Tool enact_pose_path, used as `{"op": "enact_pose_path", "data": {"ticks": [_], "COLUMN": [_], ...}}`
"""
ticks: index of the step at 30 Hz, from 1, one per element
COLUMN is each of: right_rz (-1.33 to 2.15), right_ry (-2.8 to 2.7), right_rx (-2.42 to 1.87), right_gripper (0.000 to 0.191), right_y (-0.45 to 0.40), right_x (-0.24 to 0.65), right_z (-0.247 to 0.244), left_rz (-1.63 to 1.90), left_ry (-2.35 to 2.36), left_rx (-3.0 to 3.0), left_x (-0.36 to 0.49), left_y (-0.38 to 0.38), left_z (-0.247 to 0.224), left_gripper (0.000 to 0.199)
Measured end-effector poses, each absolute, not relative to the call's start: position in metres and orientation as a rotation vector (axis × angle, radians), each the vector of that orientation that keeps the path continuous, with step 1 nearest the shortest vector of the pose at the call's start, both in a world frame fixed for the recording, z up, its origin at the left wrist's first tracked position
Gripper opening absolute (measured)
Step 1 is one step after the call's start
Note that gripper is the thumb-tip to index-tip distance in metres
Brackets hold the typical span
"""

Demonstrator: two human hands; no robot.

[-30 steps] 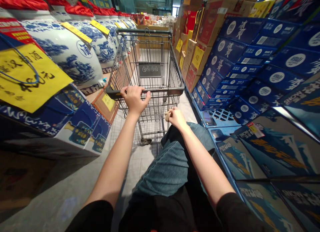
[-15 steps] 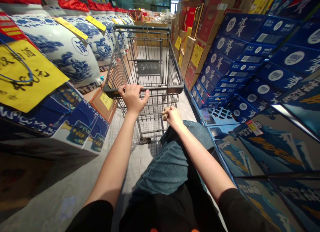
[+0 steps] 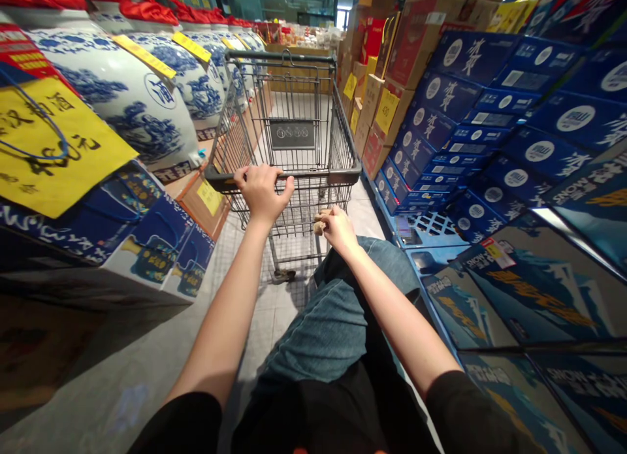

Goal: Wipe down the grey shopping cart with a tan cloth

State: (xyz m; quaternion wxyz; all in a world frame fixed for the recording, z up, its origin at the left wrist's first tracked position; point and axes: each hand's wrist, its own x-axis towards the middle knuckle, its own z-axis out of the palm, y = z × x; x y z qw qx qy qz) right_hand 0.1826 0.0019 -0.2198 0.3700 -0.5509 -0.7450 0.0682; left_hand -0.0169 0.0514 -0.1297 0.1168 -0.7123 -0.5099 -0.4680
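My left hand (image 3: 264,189) rests over the dark handle bar (image 3: 313,174) of a shopping cart, fingers curled round it and thumb held out to the side. The cart's wire basket (image 3: 291,104) stretches ahead, with a dark sign plate (image 3: 292,134) on its far panel. Just above my bent, jeans-clad knee, my right hand (image 3: 339,230) is closed on a small crumpled tan thing (image 3: 320,223). It might be paper or cloth; I cannot tell which. This hand is lower than the handle and apart from it.
Large blue-and-white jars (image 3: 132,95) with red cloth tops line the left side, behind a yellow price sign (image 3: 53,140). Stacked blue cartons (image 3: 431,121) stand on a blue pallet (image 3: 435,227) at right. Grey cartons (image 3: 539,277) lie closer. Tiled floor (image 3: 279,310) runs between.
Almost nothing differs. My right hand has shifted very slightly left with the tan thing in it. The left hand stays on the cart handle.
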Motion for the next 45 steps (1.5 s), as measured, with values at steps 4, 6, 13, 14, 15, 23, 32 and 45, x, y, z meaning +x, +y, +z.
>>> {"op": "enact_pose_path", "data": {"ticks": [4, 6, 13, 14, 15, 23, 32, 45], "right_rz": [0.073, 0.053, 0.089, 0.06, 0.03, 0.19, -0.013, -0.038], "right_ry": [-1.794, -1.748, -1.765, -1.732, -1.693, -1.71, -1.429, -1.429], "right_rx": [-1.365, -1.382, -1.42, -1.386, -1.354, -1.463, -1.235, -1.147], "right_gripper": [0.032, 0.037, 0.025, 0.029, 0.033, 0.026, 0.027, 0.026], "right_y": [-0.003, -0.002, 0.002, 0.002, 0.001, 0.004, 0.003, 0.008], "right_x": [0.19, 0.193, 0.191, 0.192, 0.194, 0.2, 0.206, 0.209], "right_z": [-0.209, -0.208, -0.216, -0.215, -0.213, -0.214, -0.201, -0.192], "left_rz": [-1.368, -1.364, -1.366, -1.368, -1.369, -1.349, -1.357, -1.37], "left_ry": [-1.49, -1.49, -1.479, -1.478, -1.478, -1.488, -1.493, -1.522], "left_rx": [-2.094, -2.095, -2.062, -2.061, -2.063, -2.074, -2.092, -2.107], "left_x": [-0.017, -0.017, -0.017, -0.018, -0.018, -0.018, -0.018, -0.017], "left_y": [0.05, 0.051, 0.055, 0.055, 0.054, 0.054, 0.052, 0.05], "left_z": [-0.13, -0.13, -0.132, -0.132, -0.132, -0.132, -0.131, -0.128], "left_gripper": [0.02, 0.02, 0.021, 0.022, 0.022, 0.022, 0.019, 0.02]}}
